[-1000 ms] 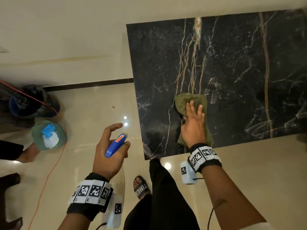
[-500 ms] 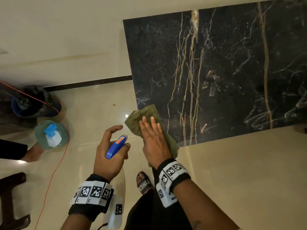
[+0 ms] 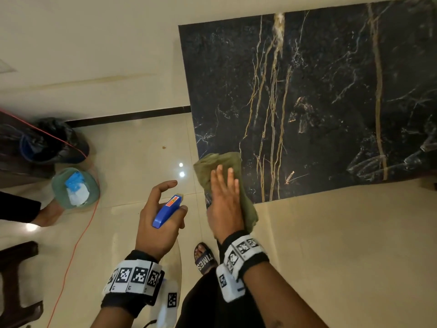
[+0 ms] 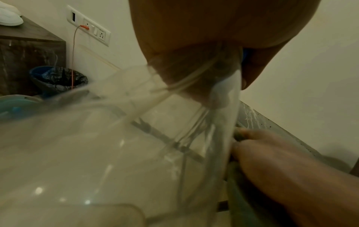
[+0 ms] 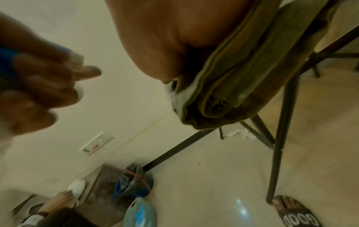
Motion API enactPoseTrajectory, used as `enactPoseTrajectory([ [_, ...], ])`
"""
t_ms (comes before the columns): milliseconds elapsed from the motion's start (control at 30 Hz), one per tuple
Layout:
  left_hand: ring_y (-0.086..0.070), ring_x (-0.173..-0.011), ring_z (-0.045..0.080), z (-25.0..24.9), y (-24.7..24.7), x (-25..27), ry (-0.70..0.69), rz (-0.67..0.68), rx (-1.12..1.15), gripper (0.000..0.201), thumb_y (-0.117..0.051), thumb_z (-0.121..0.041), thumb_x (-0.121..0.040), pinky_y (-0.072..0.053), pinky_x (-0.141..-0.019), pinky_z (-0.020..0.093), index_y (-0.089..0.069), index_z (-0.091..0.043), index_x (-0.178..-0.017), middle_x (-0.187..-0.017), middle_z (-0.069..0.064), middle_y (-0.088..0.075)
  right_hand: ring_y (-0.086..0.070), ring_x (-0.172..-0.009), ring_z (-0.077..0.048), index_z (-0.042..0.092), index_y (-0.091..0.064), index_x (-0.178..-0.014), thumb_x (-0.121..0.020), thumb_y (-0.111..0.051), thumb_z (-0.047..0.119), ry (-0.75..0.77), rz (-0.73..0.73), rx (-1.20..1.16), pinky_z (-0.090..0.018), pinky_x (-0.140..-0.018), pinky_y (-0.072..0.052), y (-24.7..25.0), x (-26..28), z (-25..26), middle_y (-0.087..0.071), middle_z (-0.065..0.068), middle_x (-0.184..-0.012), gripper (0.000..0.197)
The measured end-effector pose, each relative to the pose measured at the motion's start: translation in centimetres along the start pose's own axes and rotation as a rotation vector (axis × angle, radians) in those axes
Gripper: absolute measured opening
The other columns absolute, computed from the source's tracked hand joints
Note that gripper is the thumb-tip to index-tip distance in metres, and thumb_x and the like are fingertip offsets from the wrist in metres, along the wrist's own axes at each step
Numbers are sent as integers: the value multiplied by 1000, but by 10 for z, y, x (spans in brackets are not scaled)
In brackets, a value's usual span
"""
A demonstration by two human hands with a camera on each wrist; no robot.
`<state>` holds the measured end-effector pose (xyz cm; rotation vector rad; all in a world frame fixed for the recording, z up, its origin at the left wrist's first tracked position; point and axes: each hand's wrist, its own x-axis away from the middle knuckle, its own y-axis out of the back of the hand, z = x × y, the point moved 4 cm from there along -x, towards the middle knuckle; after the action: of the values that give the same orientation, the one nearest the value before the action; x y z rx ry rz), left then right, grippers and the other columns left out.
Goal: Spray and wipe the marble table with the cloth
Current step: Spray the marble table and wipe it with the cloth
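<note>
The black marble table with gold veins fills the upper right of the head view. An olive green cloth lies over its near left corner, hanging partly off the edge. My right hand presses flat on the cloth with straight fingers. My left hand is off the table to the left, above the floor, and grips a spray bottle with a blue head and a clear body. Its index finger is lifted.
Dark table legs stand under the corner. A black-lined blue bin, a teal tub, an orange cable and another person's foot are on the floor at left. My sandalled foot is beside the table leg.
My right hand slid the cloth from the table's middle front leftward to the near left corner, where it now overhangs. The left hand with the bottle barely moved.
</note>
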<state>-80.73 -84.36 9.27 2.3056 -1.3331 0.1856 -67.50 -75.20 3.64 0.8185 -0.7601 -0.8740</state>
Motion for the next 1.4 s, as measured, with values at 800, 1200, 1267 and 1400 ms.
enactPoseTrajectory([
  [800,-65,-60,19,1,-6,-8,1,33,-34,50,-67,-1,-93,-56,-58,33,-55,-32,-131,-66,6,-68,15,-152,-24,18,-2,-158,-81,-43,-5,-139,5,37,-41,-122,10,23,34,-63,10,-1,-165,91],
  [1200,-64,-62,25,-14,-16,-21,-18,99,-37,51,-66,1,-92,-58,-58,39,-57,-31,-130,-66,9,-66,13,-152,-15,24,-9,-158,-81,-45,-8,-32,48,31,-38,-124,5,43,23,-96,4,9,-165,92],
  [1267,-65,-64,24,-17,-15,-24,-24,109,-35,51,-67,2,-92,-58,-57,34,-56,-28,-132,-68,6,-68,11,-152,-16,24,-10,-158,-84,-44,-10,-162,-23,17,-40,-125,1,66,12,-126,2,9,-165,88],
  [1400,-65,-66,27,-26,-14,-27,-38,118,-20,51,-66,3,-92,-57,-56,33,-56,-29,-131,-70,8,-68,10,-152,-23,18,-7,-159,-89,-45,-3,-277,-95,1,-41,-124,4,71,0,-121,4,1,-166,82],
])
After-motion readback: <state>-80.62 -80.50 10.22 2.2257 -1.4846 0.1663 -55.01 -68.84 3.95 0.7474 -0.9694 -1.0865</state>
